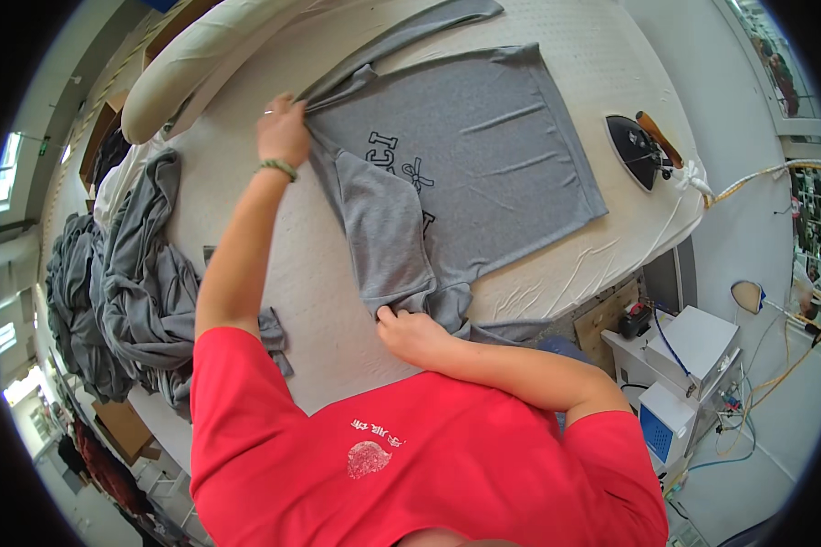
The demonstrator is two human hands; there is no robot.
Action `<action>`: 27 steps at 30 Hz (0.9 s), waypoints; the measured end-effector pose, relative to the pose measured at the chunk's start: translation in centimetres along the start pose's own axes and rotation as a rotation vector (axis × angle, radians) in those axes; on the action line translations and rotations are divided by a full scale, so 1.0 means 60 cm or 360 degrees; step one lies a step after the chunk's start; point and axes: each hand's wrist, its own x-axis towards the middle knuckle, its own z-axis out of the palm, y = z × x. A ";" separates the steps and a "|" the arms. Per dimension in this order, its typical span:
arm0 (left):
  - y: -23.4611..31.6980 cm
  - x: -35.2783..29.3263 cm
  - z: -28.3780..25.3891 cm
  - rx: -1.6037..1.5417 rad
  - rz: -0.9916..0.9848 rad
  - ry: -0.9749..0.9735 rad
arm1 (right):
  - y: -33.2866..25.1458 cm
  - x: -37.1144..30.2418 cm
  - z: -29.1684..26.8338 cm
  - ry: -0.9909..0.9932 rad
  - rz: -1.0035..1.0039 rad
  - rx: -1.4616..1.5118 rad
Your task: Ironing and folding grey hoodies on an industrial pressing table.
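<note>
A grey long-sleeved sweatshirt [520, 137] with dark lettering and a small bow on its front lies across a white padded ironing table [319, 365]. Its hem points right, and one sleeve stretches along the far side. The neck end on the left is partly folded over the lettering. My left hand [284, 133], with a braided band at the wrist, is closed on the sweatshirt's far left corner. Closer to my body, my right hand [417, 338] pinches the near edge of the cloth. The other sleeve lies partly behind my right hand and forearm.
An iron [641, 150] with a brown handle rests at the table's right end, by a cord. Crumpled grey garments [141, 283] are heaped on the left. A padded pressing arm [201, 64] spans the far left. White equipment boxes [689, 351] stand at right.
</note>
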 end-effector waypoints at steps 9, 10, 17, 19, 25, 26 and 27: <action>0.307 -0.211 -0.177 -0.0708 0.0494 -0.1224 | 0.000 -0.012 0.023 -0.0148 -0.0015 0.0065; 0.302 -0.226 -0.166 -0.0656 0.0533 -0.1275 | -0.001 -0.017 0.016 -0.0052 -0.0076 0.0085; 0.051 -0.320 -0.308 -0.1782 -0.1061 -0.0732 | 0.001 -0.052 -0.031 -0.0362 -0.0419 0.0289; -0.041 -0.421 -0.324 -0.1508 -0.1420 -0.0329 | -0.001 -0.066 -0.017 -0.0320 -0.0507 0.0440; 0.126 -0.558 -0.307 -0.1514 -0.2493 0.0621 | 0.016 -0.106 -0.019 -0.0084 -0.0649 0.0742; 0.202 -0.566 -0.306 -0.1583 -0.2550 0.0479 | 0.036 -0.119 -0.030 -0.0009 -0.0532 0.0777; 0.292 -0.542 -0.322 -0.1896 -0.2739 0.0298 | 0.061 -0.131 -0.048 0.0076 -0.0407 0.0809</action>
